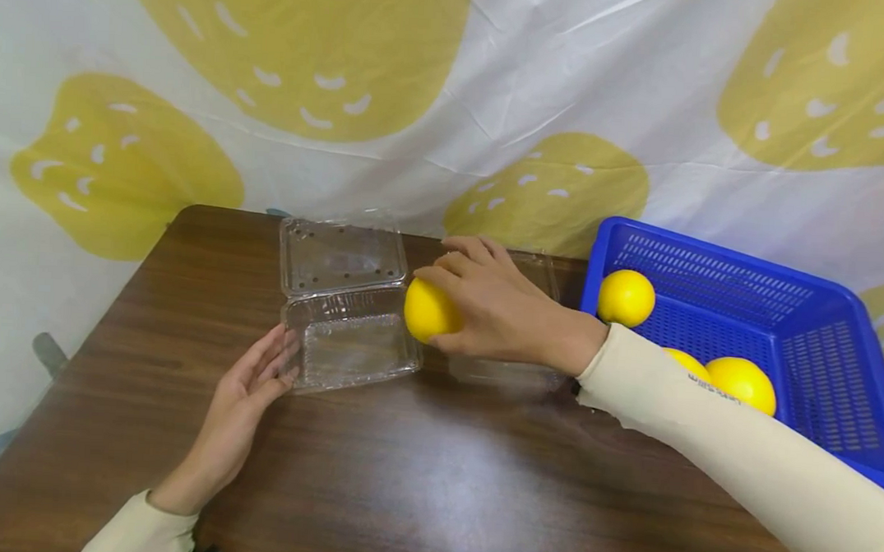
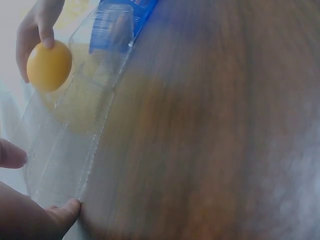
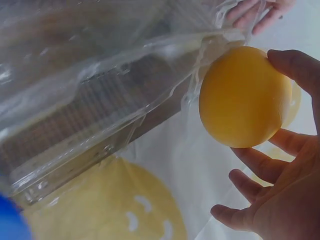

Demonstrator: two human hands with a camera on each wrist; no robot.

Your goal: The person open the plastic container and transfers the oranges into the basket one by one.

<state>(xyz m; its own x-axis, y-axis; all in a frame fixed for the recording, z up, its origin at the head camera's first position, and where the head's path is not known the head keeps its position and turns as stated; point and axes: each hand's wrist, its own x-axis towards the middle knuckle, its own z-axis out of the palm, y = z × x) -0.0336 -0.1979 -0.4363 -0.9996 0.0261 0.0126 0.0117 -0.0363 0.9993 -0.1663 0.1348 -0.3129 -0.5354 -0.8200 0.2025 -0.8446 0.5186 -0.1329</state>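
My right hand [image 1: 485, 298] holds a yellow-orange round fruit, an orange [image 1: 431, 310], between thumb and fingertips. The orange is raised beside the right end of a clear plastic clamshell container [image 1: 353, 346]. That container lies open, its hinged lid [image 1: 342, 257] folded back toward the wall. My left hand [image 1: 239, 407] holds the container's left end, thumb at the near corner and fingers along the side. In the left wrist view, the thumb [image 2: 65, 212] touches the container's edge. A second clear container [image 1: 508, 373] lies under my right hand, partly hidden by it.
A blue perforated basket [image 1: 819, 284] stands on the right, with an orange [image 1: 626, 298] at its left side and others [image 1: 741, 385] partly behind my right sleeve. The brown wooden table [image 1: 373, 487] meets a hanging cloth [image 1: 525, 74] with yellow fruit prints at the back.
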